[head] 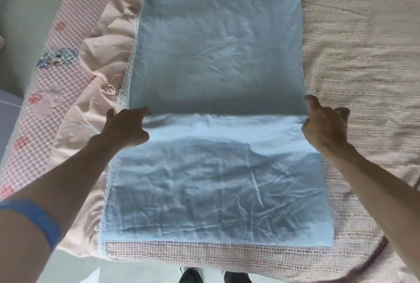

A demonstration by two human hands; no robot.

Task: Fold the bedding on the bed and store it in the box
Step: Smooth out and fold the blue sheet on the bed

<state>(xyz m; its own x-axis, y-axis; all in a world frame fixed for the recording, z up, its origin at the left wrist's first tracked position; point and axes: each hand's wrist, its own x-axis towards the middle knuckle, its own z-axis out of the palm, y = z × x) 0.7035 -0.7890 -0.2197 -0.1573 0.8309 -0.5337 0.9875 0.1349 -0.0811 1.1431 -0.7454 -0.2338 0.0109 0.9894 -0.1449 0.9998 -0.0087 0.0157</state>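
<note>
the blue sheet [218, 55] lies flat along the bed [363, 55], its near part doubled over. my left hand [127, 127] and right hand [325, 127] pinch the folded layer's far corners, fingers curled on the cloth.

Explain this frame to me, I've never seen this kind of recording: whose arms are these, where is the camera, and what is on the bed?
There is no machine here. A camera worn on a person's head looks down at their own two bare arms. A light blue sheet lies lengthwise on a bed with a pink woven cover; its near part is doubled over. The left hand and right hand each hold a side of the fold's edge. The left arm wears a blue band. No box is in view.
</note>
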